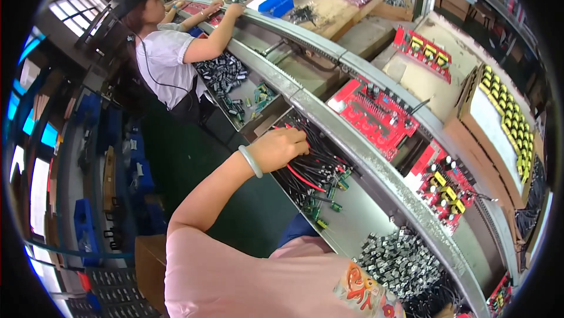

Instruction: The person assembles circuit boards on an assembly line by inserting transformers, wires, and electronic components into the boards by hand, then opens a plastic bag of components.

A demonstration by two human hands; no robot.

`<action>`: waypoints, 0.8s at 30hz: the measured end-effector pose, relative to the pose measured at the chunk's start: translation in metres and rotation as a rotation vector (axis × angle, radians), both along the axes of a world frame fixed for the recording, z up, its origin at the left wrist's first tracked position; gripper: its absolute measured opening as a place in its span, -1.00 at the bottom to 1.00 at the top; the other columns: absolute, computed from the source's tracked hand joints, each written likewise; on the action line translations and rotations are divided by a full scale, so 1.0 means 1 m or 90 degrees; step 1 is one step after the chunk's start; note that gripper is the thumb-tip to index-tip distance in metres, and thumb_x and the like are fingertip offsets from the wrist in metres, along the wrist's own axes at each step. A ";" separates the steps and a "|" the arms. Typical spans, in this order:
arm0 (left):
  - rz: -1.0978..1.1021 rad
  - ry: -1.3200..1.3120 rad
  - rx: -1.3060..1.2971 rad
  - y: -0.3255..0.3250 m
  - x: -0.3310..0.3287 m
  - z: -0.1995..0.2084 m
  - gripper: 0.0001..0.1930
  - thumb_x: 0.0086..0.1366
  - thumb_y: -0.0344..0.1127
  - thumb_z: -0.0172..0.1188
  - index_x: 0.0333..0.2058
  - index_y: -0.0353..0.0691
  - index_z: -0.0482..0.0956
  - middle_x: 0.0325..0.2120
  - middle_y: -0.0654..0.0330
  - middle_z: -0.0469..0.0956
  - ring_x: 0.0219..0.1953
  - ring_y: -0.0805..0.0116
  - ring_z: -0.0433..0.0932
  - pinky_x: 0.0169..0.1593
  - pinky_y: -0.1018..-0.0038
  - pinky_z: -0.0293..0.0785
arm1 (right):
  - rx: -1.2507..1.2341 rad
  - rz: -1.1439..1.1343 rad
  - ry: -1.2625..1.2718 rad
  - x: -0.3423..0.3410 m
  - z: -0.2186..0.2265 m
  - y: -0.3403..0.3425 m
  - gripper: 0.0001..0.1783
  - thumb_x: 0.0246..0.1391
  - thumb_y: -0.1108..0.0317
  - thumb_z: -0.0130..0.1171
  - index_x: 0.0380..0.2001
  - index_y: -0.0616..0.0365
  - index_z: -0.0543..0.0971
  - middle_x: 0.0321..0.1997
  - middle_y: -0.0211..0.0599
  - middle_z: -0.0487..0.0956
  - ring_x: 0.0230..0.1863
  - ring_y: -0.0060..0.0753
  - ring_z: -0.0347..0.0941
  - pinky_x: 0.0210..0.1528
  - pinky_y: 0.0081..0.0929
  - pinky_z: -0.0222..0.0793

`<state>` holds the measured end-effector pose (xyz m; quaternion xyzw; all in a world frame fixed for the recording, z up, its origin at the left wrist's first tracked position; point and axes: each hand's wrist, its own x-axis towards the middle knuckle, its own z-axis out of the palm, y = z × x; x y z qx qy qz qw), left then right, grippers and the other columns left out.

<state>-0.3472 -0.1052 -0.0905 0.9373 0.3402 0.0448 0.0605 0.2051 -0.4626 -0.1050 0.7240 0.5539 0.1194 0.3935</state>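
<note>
My left hand [277, 149], with a pale bangle at the wrist, reaches into a metal tray compartment of black cables [317, 153]. Its fingers are curled closed among the cables; their tips are partly hidden. A few red wires [305, 178] lie beside the hand, and small green circuit boards [335, 197] on cable ends lie at the near side of the pile. At the lower edge, a sliver of my right hand [445, 311] shows by more black cables [432, 300]. Its fingers are out of sight.
A rail line carries red circuit boards [376, 117] and another red board with yellow parts [443, 188]. Small metal connectors [402, 259] fill a nearer compartment; black capacitors [223, 74] lie farther off. A co-worker [167, 53] works at the far left. A box holds yellow coils [508, 124].
</note>
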 end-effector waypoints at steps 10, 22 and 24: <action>-0.009 0.016 -0.116 0.010 -0.007 -0.005 -0.77 0.16 -0.53 0.27 -0.17 -0.23 0.60 -0.13 0.05 0.48 0.03 -0.01 0.48 0.08 0.20 0.49 | 0.078 0.003 0.162 0.044 0.004 -0.006 -0.63 0.36 0.20 -0.06 -0.07 0.23 0.61 -0.01 -0.06 0.65 -0.16 -0.14 0.67 -0.23 -0.20 0.62; 0.083 -0.167 -0.166 0.015 0.039 0.068 -0.84 0.36 -0.60 0.08 -0.12 -0.41 0.56 -0.35 0.08 0.47 -0.31 0.19 0.50 -0.20 0.40 0.42 | 0.416 -0.110 0.448 -0.002 0.077 0.018 -0.80 0.23 0.60 0.02 -0.09 0.32 0.50 -0.24 0.06 0.59 -0.21 0.10 0.57 -0.17 -0.16 0.46; 0.155 -0.414 -0.295 0.013 0.066 0.066 -0.82 0.47 -0.54 0.01 -0.06 -0.38 0.56 -0.35 0.22 0.45 -0.33 0.43 0.43 -0.25 0.51 0.36 | 0.483 -0.181 0.572 -0.013 0.088 0.030 -0.83 0.29 0.58 -0.01 -0.10 0.33 0.50 -0.27 0.02 0.60 -0.29 -0.01 0.59 -0.23 -0.22 0.47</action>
